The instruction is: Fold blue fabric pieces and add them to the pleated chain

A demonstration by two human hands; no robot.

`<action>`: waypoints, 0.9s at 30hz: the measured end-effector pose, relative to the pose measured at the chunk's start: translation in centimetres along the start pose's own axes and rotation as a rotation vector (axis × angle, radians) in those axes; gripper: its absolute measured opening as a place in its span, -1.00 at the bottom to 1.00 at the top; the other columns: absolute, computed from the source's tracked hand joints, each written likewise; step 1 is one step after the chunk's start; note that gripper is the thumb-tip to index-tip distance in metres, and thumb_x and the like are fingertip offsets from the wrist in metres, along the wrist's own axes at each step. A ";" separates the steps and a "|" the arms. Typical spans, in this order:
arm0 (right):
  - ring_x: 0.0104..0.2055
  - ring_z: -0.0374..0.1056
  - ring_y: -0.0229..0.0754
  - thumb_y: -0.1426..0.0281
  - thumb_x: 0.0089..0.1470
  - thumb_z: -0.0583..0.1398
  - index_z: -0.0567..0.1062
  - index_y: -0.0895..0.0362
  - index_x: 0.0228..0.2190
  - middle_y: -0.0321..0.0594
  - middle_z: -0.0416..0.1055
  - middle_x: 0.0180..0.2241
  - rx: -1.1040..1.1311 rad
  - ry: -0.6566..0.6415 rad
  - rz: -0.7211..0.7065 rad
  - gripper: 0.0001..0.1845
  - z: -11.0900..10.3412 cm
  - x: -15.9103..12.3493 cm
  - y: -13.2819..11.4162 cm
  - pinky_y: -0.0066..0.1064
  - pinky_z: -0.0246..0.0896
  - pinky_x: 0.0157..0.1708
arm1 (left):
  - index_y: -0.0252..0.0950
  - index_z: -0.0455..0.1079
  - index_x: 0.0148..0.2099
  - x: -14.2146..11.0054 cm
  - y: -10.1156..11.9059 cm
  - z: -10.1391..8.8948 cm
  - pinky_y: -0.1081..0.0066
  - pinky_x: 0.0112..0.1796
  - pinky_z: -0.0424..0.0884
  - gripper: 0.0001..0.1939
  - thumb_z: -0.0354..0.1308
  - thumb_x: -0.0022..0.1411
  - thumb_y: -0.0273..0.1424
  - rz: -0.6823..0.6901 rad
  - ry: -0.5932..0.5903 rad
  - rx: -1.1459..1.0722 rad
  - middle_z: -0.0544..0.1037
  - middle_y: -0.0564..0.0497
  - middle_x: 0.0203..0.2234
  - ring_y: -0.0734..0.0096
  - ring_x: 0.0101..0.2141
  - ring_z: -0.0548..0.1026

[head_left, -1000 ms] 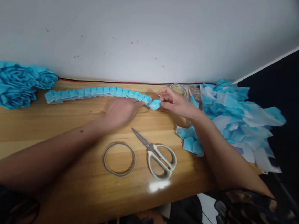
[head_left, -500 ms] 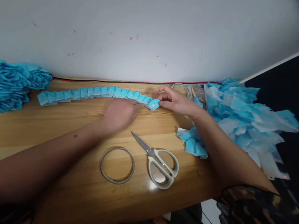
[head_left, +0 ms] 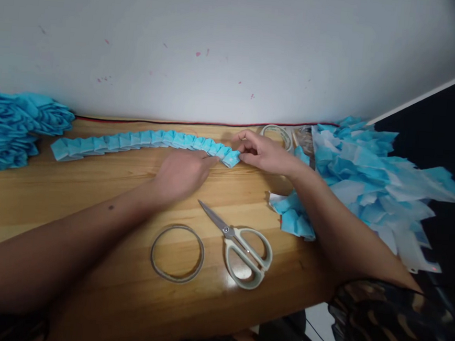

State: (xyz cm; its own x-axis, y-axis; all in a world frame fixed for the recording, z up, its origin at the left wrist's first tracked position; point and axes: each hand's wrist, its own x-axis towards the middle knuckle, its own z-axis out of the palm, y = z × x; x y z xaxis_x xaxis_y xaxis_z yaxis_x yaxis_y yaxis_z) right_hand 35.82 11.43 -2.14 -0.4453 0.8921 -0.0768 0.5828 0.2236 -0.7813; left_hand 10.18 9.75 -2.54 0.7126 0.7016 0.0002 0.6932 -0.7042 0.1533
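R hand [head_left: 250, 152] pinches 1 end pc [head_left: 231, 159] of blue folded strip [head_left: 135, 140], which lies on table [head_left: 104, 187] nr wall [head_left: 164, 23]; L hand [head_left: 182, 175] touches strip's lower edge, can't tell if gripping. Risk: hard R tug could pull end pc loose or skew strip, esp. if L isn't bracing.

The single view is worn on the person's head, looking forward and steeply down from above the near edge of the tabletop [head_left: 72, 184]. It spans the wood to its far edge, with the wall [head_left: 223, 23] filling the top. The lens is close: the forearms [head_left: 68, 242] run in from the lower sides, the hands [head_left: 183, 175] sit mid-view, and the tabletop's left end falls outside. The near edge slants up rightward.
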 end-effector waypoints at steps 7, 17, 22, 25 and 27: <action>-0.40 0.32 -0.18 0.43 -0.05 0.22 0.37 0.07 -0.11 -0.34 0.53 -0.39 -0.041 0.038 0.032 -0.60 0.1 0.0 -0.1 -0.39 0.10 -0.35 | -0.14 0.48 0.22 -0.1 0.2 -0.2 0.36 -0.33 0.30 -0.55 -0.12 0.47 -0.42 -0.141 0.042 -0.078 0.70 -0.04 -0.25 0.25 -0.31 0.59; -0.40 0.35 -0.18 0.49 -0.04 0.21 0.39 0.08 -0.09 -0.37 0.52 -0.42 -0.060 0.026 0.033 -0.59 0.0 0.1 0.0 -0.39 0.11 -0.36 | -0.08 0.51 0.23 0.0 -0.1 0.9 0.33 -0.30 0.34 -0.55 -0.11 0.50 -0.41 0.039 0.063 -0.057 0.69 -0.06 -0.08 0.19 -0.19 0.61; -0.39 0.35 -0.18 0.51 -0.02 0.20 0.40 0.07 -0.11 -0.35 0.54 -0.38 -0.077 0.037 0.042 -0.62 0.0 0.0 -0.2 -0.38 0.12 -0.35 | -0.12 0.50 0.21 0.1 0.2 1.0 0.32 -0.33 0.33 -0.58 -0.10 0.50 -0.42 0.048 0.081 -0.014 0.69 -0.09 -0.13 0.20 -0.25 0.61; -0.37 0.37 -0.16 0.51 -0.04 0.20 0.41 0.10 -0.12 -0.33 0.54 -0.39 -0.101 0.050 0.041 -0.62 0.1 -0.1 -0.4 -0.37 0.12 -0.34 | -0.15 0.50 0.18 0.2 0.4 0.9 0.30 -0.33 0.32 -0.59 -0.11 0.50 -0.43 0.060 0.081 0.022 0.69 -0.10 -0.13 0.15 -0.22 0.62; -0.36 0.37 -0.15 0.51 -0.03 0.20 0.42 0.11 -0.13 -0.32 0.55 -0.39 -0.113 0.061 0.040 -0.65 0.2 -0.1 -0.5 -0.36 0.13 -0.32 | -0.17 0.50 0.18 0.3 0.6 0.8 0.28 -0.33 0.32 -0.60 -0.09 0.50 -0.43 0.057 0.072 0.039 0.69 -0.10 -0.13 0.12 -0.20 0.62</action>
State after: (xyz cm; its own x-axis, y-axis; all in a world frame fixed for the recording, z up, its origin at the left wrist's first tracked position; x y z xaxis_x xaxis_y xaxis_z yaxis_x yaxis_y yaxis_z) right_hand 35.43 11.19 -1.89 -0.3799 0.9226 -0.0664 0.6736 0.2267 -0.7035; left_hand 10.86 9.45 -3.24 0.7422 0.6655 0.0794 0.6567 -0.7458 0.1125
